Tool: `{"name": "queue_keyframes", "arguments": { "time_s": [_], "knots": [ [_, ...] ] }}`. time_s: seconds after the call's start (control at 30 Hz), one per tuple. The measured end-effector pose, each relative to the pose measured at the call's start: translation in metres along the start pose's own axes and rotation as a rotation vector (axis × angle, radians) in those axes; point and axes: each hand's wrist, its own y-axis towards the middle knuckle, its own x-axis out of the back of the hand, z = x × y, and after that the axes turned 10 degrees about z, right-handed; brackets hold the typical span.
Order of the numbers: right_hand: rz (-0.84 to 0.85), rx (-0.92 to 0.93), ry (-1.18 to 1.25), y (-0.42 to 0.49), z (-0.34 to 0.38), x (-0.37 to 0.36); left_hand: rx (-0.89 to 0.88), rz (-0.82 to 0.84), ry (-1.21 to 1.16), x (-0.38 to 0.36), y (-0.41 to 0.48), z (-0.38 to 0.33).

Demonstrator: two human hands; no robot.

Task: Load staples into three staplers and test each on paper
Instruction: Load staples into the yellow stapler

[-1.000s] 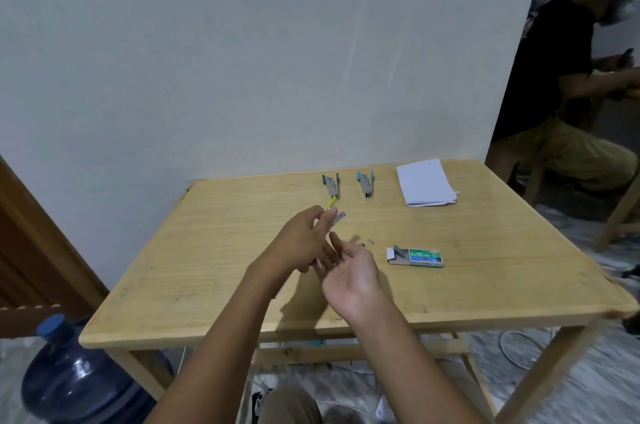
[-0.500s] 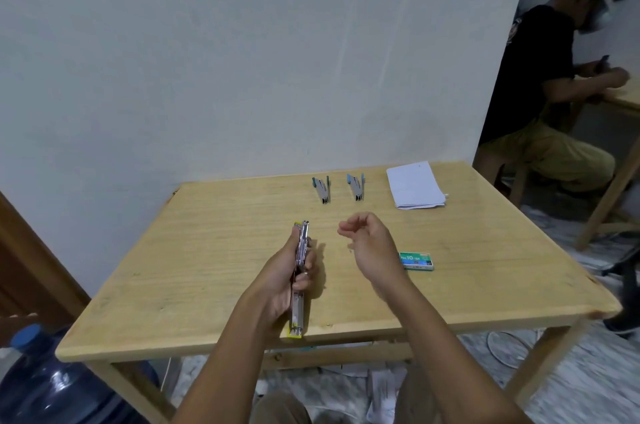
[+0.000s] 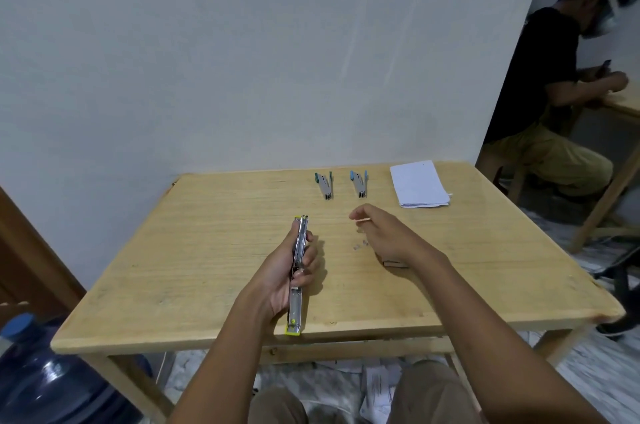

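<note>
Lower left: blue water jug (image 3: 41, 378) on floor beside the table (image 3: 207, 250). Centre-left: left hand (image 3: 277, 280), grip wrapped tight round the yellow stapler (image 3: 298, 271), which is swung open into one long strip running from mid-table to the near edge, yellow end at bottom. Top centre, near the wall: green stapler (image 3: 324, 185) and blue stapler (image 3: 359, 184) side by side, apart, untouched. Centre: loose staples (image 3: 360, 243) on the wood just left of the right hand (image 3: 384, 236), which hovers with fingers curled, thumb near forefinger; cannot tell if that grip pinches anything. The right wrist covers most of the staple box (image 3: 394, 263). Upper right of the table: paper stack (image 3: 419, 184). Far right: another person (image 3: 540, 94) seated at a second table.
</note>
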Motion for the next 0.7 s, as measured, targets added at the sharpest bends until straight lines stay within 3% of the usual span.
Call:
{"name": "queue_keyframes", "arguments": {
  "time_s": [0.13,0.27,0.5,0.7],
  "knots": [
    [-0.037,0.054,0.110,-0.015,-0.003,0.020,0.001,0.003,0.004,0.003,0.003,0.000],
    [-0.201,0.013,0.024,-0.037,-0.013,0.040,-0.012,0.004,0.014,0.005,0.003,0.001],
    [-0.068,-0.112,-0.203,-0.060,-0.030,0.037,-0.029,-0.013,0.048,0.006,0.003,0.001],
    [-0.129,-0.083,-0.408,-0.060,-0.025,0.025,-0.035,-0.008,-0.014,0.006,0.003,0.003]
  ]
}}
